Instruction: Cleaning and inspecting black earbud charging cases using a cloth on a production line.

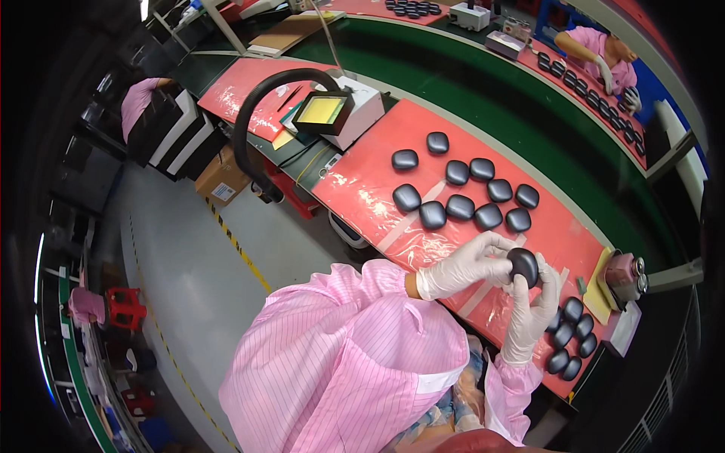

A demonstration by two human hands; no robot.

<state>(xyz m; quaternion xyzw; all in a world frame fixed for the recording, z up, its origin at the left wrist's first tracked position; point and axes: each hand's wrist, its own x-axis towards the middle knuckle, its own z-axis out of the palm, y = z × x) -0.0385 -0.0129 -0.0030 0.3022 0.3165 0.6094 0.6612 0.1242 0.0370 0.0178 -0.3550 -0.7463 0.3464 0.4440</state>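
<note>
A rounded black case, smooth and squarish, is raised above the red-covered bench between my two gloved hands. My left hand, in a white glove, closes on its left side with thumb and fingers. From the right, my right hand grips the same case, thumb at its lower edge and fingers behind. Beyond my hands, several similar dark cases lie spread over the red mat. Another cluster of dark cases sits close to my right forearm.
A white box-shaped device with a bent black hose stands at the left. Containers and a yellow pad are at the right end. Past the green conveyor, a co-worker in pink handles similar cases.
</note>
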